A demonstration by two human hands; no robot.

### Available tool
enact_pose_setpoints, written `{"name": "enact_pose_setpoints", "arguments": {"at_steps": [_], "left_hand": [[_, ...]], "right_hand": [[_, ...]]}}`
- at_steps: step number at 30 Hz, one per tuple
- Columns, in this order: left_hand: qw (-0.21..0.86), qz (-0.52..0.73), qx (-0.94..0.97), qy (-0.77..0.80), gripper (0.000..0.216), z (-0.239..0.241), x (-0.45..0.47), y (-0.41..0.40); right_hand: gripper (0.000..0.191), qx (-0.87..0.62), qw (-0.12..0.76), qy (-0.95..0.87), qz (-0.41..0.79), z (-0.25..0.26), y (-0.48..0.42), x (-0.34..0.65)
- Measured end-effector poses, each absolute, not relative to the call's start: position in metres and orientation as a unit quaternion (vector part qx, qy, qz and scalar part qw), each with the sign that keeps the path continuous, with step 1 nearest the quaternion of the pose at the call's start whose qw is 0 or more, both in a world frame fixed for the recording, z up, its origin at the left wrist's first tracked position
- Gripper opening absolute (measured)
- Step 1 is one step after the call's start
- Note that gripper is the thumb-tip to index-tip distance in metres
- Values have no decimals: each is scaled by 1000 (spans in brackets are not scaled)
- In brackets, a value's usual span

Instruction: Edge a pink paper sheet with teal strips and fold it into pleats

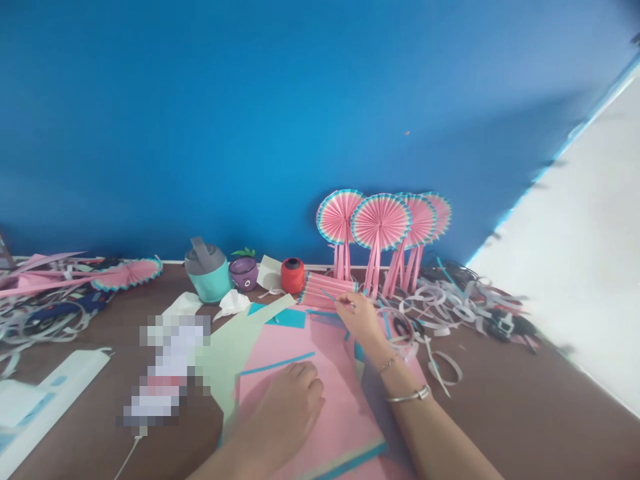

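Observation:
My left hand (287, 403) rests palm down on a pink paper sheet (340, 407), its fingers loosely bent and lying on the surface. A blue strip (280, 363) runs along the sheet's far edge, just beyond those fingers. Farther back, my right hand (361, 323) pinches a thin blue paper strip (327, 294), whose end sticks out left of the fingertips. Right behind it lies a pleated pink paper piece (325, 288). Blue paper (287, 317) and pale green paper (225, 347) lie partly under the pink sheets.
Several round pink paper fans (381, 221) lean against the blue wall. A teal cup (210, 277), a purple pot (244, 274) and a red container (293, 275) stand left of them. Curled white strips (450, 300) heap at right. A blurred-out object (167, 370) lies left.

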State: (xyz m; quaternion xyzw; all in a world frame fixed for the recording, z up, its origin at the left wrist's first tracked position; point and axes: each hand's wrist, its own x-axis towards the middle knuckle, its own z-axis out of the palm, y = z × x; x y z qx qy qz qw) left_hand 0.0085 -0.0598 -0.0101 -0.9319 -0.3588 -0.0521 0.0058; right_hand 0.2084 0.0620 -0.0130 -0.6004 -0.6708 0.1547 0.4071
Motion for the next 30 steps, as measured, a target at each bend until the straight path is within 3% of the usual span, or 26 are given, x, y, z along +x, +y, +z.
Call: {"name": "enact_pose_setpoints", "arguments": {"at_steps": [5, 8, 14, 24, 30], "left_hand": [[5, -67, -932, -356, 28, -17, 6, -62], [-22, -102, -923, -371, 31, -17, 5, -63], [-44, -104, -910, -398, 28, -4, 6, -63], [-78, -80, -906, -408, 23, -3, 2, -60], [-98, -80, -906, -405, 22, -4, 2, -59]], "right_hand": [[19, -598, 344, -655, 306, 17, 56, 214], [20, -570, 257, -692, 361, 27, 49, 217], [13, -539, 100, -754, 362, 19, 42, 215], [24, -518, 141, -692, 482, 25, 40, 215], [24, -568, 94, -694, 432, 23, 40, 212]]}}
